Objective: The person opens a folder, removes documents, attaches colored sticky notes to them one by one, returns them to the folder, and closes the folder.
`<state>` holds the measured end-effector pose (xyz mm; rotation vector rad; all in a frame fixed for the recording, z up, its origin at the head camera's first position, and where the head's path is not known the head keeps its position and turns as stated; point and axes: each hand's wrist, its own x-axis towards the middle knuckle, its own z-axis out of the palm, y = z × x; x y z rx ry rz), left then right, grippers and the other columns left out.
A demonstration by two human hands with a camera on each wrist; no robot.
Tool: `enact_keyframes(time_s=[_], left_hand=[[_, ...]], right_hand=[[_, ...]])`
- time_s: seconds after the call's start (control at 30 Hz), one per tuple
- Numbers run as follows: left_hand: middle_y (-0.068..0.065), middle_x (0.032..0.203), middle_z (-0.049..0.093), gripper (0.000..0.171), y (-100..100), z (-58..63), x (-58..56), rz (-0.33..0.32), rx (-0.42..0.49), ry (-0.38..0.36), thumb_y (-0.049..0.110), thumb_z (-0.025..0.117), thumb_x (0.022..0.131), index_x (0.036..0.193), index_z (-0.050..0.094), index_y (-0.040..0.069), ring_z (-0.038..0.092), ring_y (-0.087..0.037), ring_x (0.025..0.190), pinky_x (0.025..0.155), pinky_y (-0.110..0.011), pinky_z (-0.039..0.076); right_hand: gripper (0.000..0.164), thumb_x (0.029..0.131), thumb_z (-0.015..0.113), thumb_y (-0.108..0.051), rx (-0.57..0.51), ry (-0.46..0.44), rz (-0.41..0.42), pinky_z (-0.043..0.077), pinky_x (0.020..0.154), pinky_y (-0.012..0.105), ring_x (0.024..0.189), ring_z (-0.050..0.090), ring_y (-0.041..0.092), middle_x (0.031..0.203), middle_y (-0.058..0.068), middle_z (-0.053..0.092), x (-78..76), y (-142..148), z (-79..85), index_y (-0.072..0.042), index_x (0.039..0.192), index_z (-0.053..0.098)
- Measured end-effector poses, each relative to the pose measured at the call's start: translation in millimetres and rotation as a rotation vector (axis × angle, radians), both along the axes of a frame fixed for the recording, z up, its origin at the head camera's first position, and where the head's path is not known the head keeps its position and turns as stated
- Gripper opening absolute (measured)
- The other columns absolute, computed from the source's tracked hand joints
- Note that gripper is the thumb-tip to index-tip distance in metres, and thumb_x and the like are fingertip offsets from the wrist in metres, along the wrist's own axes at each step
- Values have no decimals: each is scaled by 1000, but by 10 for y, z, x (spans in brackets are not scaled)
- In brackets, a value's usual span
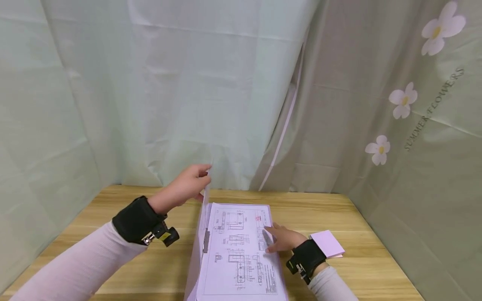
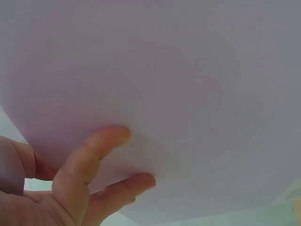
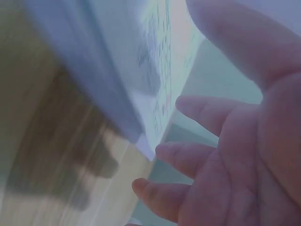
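An open lilac file folder (image 1: 240,204) lies on the wood-grained surface (image 1: 158,271), bearing a white drawing sheet (image 1: 235,246), the landmark for all positions below. The sheet is rectangular, smooth and matt, printed with a thin border, black line views of angular, stepped parts, small lettering and a red stamp (image 1: 257,218); the print is too small to read. Along its left margin sits a narrow, dark clip (image 1: 206,241), apparently metal. Left of the sheet, the folder's cover (image 2: 178,70) stands nearly upright: a flat, plain, pale lilac panel with straight edges. The left hand (image 1: 186,184), beyond the sheet's upper left corner, pinches the cover near its corner, fingers (image 2: 110,139) on one face and the thumb reaching behind the edge. The right hand (image 1: 284,239) lies at the sheet's right margin, its fingers spread apart, thumb and fingertips overlapping the edge; whether they touch the paper cannot be told. Right of the sheet, well apart from it, lies a flat lilac paper pad (image 1: 327,243). Beyond the sheet hangs a creased, pale green curtain (image 1: 211,92).
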<state>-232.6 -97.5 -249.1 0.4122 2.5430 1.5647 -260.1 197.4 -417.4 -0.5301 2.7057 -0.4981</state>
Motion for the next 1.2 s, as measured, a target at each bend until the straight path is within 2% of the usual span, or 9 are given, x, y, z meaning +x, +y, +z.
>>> enact_keyframes(time_s=[0.13, 0.4, 0.5, 0.73, 0.87, 1.0, 1.03, 1.1, 1.2], left_hand=[[-31, 138, 27, 55, -102, -20, -11, -9, 35, 8, 6, 30, 89, 139, 13, -7, 45, -35, 109, 65, -38, 54], [-32, 133, 34, 56, -486, -56, 35, -54, 63, 9, 7, 29, 90, 140, 8, -6, 49, -38, 110, 70, -38, 54], [-32, 134, 33, 55, -675, -82, 45, -53, 54, 8, 9, 30, 92, 141, 8, -4, 53, -30, 104, 71, -34, 53], [-32, 138, 24, 53, -1130, -185, 59, -55, 34, -1, 14, 32, 96, 141, 10, -2, 53, 2, 91, 71, -27, 50], [-34, 138, 22, 53, -1356, -275, 76, -65, 37, 6, 12, 31, 96, 140, 8, -6, 52, 9, 91, 71, -24, 51], [-35, 135, 27, 51, -1574, -411, 74, -32, 2, 40, 8, 33, 95, 139, 11, -9, 54, 8, 89, 70, -23, 52], [-33, 133, 32, 51, -1633, -456, 69, -21, -8, 51, 7, 34, 95, 138, 13, -10, 55, 8, 89, 70, -23, 52], [-17, 128, 47, 50, -1755, -554, 63, 5, -27, 70, 6, 36, 94, 136, 16, -12, 56, 7, 87, 68, -23, 52], [6, 119, 52, 50, -1946, -712, 69, 42, -83, 120, 6, 41, 92, 134, 22, -14, 52, 12, 87, 67, -19, 50]], right_hand=[[75, 70, 74, -23, 30, -3, -25, 23, 103, 55, 129, 23, 44, 142, 25, 24, -5, -2, -36, -6, 134, 38], [77, 68, 75, -26, 60, -30, -49, 24, 102, 56, 130, 24, 41, 143, 23, 25, -31, 4, -142, -11, 135, 39], [78, 68, 74, -27, 66, -27, -42, 22, 101, 59, 130, 24, 42, 142, 24, 25, -33, 2, -164, -11, 135, 39], [77, 68, 75, -28, 68, -17, -39, 24, 101, 58, 129, 24, 43, 142, 24, 26, -31, 6, -183, -11, 134, 40], [76, 67, 75, -26, 46, -9, -33, 25, 101, 57, 129, 24, 44, 141, 25, 27, -14, 4, -169, -9, 133, 42], [76, 67, 75, -26, 34, -3, -28, 24, 101, 58, 128, 24, 45, 141, 27, 26, -1, 1, -173, -8, 133, 42], [76, 67, 75, -26, 33, -3, -29, 24, 101, 58, 128, 24, 45, 141, 27, 26, -1, 3, -176, -8, 133, 42], [77, 67, 75, -26, 31, -4, -33, 23, 101, 58, 128, 23, 46, 141, 27, 26, -1, 6, -187, -8, 133, 42], [77, 67, 75, -26, 18, -8, -42, 22, 102, 58, 129, 22, 46, 142, 26, 25, -7, 11, -210, -9, 133, 41]])
